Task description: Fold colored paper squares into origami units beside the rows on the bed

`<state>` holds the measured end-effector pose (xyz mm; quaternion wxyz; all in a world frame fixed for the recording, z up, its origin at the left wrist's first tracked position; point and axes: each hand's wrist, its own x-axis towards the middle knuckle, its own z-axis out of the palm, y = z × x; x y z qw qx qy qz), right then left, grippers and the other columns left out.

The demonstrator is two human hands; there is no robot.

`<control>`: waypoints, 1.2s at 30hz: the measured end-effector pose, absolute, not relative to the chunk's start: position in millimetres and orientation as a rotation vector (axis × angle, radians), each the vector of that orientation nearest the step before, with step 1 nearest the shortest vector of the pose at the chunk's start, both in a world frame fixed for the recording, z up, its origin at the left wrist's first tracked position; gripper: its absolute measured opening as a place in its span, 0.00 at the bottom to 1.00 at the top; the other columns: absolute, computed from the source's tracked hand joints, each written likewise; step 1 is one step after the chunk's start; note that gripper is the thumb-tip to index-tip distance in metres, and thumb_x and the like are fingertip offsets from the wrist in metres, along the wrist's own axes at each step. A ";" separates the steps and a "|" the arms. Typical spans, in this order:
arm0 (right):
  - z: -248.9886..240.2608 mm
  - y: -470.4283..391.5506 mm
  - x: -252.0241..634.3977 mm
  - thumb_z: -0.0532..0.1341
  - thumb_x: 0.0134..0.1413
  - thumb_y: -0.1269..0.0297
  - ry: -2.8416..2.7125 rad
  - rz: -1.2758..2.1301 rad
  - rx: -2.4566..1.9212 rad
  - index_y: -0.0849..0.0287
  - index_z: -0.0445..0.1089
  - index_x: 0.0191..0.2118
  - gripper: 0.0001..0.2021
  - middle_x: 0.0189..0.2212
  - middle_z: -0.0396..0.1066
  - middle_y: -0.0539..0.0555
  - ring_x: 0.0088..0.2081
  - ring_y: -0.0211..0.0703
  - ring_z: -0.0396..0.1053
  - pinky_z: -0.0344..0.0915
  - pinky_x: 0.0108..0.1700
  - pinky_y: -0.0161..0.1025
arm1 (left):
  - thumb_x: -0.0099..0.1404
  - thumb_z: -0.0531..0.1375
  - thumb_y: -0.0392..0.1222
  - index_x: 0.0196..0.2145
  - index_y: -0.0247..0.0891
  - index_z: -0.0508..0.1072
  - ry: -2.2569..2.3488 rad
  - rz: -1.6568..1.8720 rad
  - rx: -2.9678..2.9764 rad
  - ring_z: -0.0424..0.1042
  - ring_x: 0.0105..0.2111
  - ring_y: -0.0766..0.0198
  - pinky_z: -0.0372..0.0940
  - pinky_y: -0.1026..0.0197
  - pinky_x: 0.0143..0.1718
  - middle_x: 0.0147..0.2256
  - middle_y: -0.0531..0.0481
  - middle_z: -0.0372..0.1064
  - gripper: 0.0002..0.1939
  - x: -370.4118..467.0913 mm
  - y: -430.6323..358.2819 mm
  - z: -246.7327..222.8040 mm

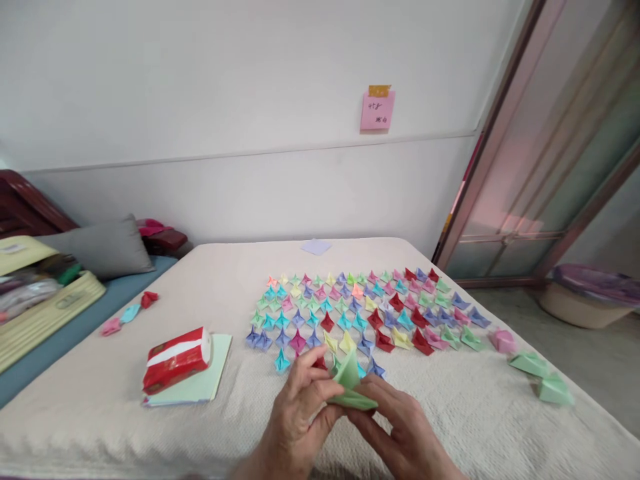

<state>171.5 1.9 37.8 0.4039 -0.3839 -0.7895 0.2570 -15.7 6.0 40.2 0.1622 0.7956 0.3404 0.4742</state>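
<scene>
A light green folded paper [352, 387] is held between both hands above the front of the cloth-covered table [200, 440]. My left hand [299, 413] grips its left side between thumb and fingers. On the right side, my right hand [395, 423] pinches the lower edge. The paper has an upright pointed flap and a wide folded base. Just beyond the hands lie rows of small folded paper boats [327, 322] in red, blue, green, pink and yellow; the hands hide part of the nearest row.
Left of the boats, a red tissue pack [177, 363] rests on green paper sheets [221, 363]. Larger folded pieces [555, 389] lie near the right edge. A lilac square [316, 247] is at the back. A basin [590, 297] stands on the floor at right.
</scene>
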 end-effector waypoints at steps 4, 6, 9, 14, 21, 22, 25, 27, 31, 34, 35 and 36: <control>39.6 1.9 170.8 0.56 0.61 0.66 -1.911 0.696 -1.009 0.57 0.71 0.32 0.08 0.25 0.69 0.50 0.27 0.38 0.66 0.62 0.29 0.33 | 0.63 0.60 0.31 0.47 0.43 0.65 1.098 1.336 2.075 0.73 0.43 0.60 0.72 0.58 0.42 0.58 0.41 0.56 0.16 -18.0 3.6 35.8; 41.5 2.1 171.2 0.57 0.60 0.64 -1.883 0.695 -1.032 0.58 0.70 0.31 0.09 0.24 0.68 0.49 0.26 0.38 0.65 0.61 0.28 0.32 | 0.62 0.61 0.30 0.47 0.44 0.64 1.102 1.352 2.029 0.72 0.45 0.58 0.71 0.57 0.43 0.57 0.42 0.58 0.17 -18.9 3.2 34.7; 42.9 2.5 171.2 0.57 0.60 0.63 -1.872 0.706 -1.063 0.58 0.71 0.31 0.09 0.24 0.68 0.50 0.25 0.38 0.65 0.61 0.28 0.32 | 0.61 0.61 0.30 0.45 0.44 0.65 1.089 1.353 2.098 0.65 0.54 0.51 0.66 0.50 0.51 0.50 0.44 0.65 0.16 -19.3 3.5 36.2; 40.0 3.2 171.1 0.57 0.60 0.63 -1.878 0.722 -1.060 0.59 0.70 0.29 0.10 0.23 0.68 0.50 0.25 0.38 0.65 0.61 0.28 0.32 | 0.61 0.62 0.33 0.44 0.44 0.65 1.089 1.297 1.859 0.71 0.47 0.56 0.68 0.52 0.47 0.59 0.44 0.56 0.15 -16.3 3.4 35.7; 43.7 2.8 169.4 0.59 0.57 0.61 -1.866 0.794 -1.082 0.59 0.68 0.24 0.12 0.21 0.64 0.48 0.23 0.37 0.63 0.58 0.26 0.32 | 0.62 0.60 0.31 0.44 0.44 0.65 1.059 1.278 1.584 0.74 0.37 0.65 0.70 0.58 0.41 0.55 0.47 0.59 0.14 -12.4 3.0 36.2; 44.6 3.1 168.9 0.60 0.56 0.60 -1.847 0.837 -1.089 0.59 0.68 0.24 0.12 0.21 0.64 0.48 0.23 0.37 0.62 0.58 0.26 0.32 | 0.62 0.60 0.31 0.43 0.44 0.66 1.074 1.279 1.586 0.73 0.37 0.66 0.70 0.58 0.41 0.55 0.47 0.60 0.14 -12.2 3.6 36.7; 43.9 5.2 168.3 0.62 0.53 0.59 -1.761 0.993 -1.110 0.58 0.71 0.27 0.09 0.22 0.65 0.48 0.24 0.38 0.62 0.59 0.27 0.33 | 0.63 0.59 0.33 0.44 0.43 0.66 1.097 1.293 1.564 0.73 0.38 0.64 0.70 0.58 0.41 0.53 0.47 0.62 0.12 -11.5 5.9 36.7; 39.5 7.1 168.9 0.64 0.51 0.58 -1.680 1.108 -1.108 0.58 0.72 0.28 0.08 0.23 0.65 0.47 0.25 0.38 0.62 0.59 0.27 0.33 | 0.64 0.59 0.36 0.47 0.43 0.65 1.079 1.292 1.540 0.73 0.40 0.62 0.70 0.57 0.42 0.51 0.46 0.64 0.13 -10.7 6.8 36.0; 27.9 9.9 170.4 0.65 0.49 0.54 -1.488 1.219 -1.109 0.59 0.72 0.29 0.12 0.22 0.64 0.47 0.24 0.38 0.60 0.58 0.26 0.34 | 0.64 0.61 0.40 0.50 0.43 0.63 1.027 1.266 1.549 0.72 0.44 0.58 0.69 0.55 0.44 0.48 0.45 0.67 0.17 -10.4 4.5 37.0; 25.8 10.6 171.0 0.66 0.48 0.53 -1.394 1.255 -1.144 0.60 0.73 0.29 0.14 0.20 0.65 0.48 0.23 0.38 0.60 0.57 0.26 0.35 | 0.67 0.57 0.40 0.49 0.42 0.64 1.041 1.316 1.632 0.68 0.51 0.55 0.66 0.52 0.49 0.55 0.41 0.61 0.13 -12.1 0.7 40.3; 26.7 10.7 171.1 0.66 0.48 0.53 -1.373 1.265 -1.153 0.60 0.73 0.29 0.14 0.19 0.65 0.48 0.23 0.38 0.60 0.57 0.25 0.35 | 0.67 0.57 0.40 0.48 0.42 0.65 1.049 1.320 1.672 0.65 0.54 0.54 0.65 0.52 0.51 0.55 0.41 0.60 0.11 -12.4 -0.4 41.1; 28.0 10.8 171.1 0.66 0.48 0.53 -1.358 1.274 -1.158 0.60 0.73 0.29 0.14 0.18 0.66 0.48 0.22 0.38 0.60 0.56 0.25 0.35 | 0.67 0.57 0.40 0.46 0.41 0.66 1.054 1.316 1.703 0.62 0.56 0.52 0.64 0.51 0.52 0.55 0.41 0.60 0.10 -12.2 -1.3 41.3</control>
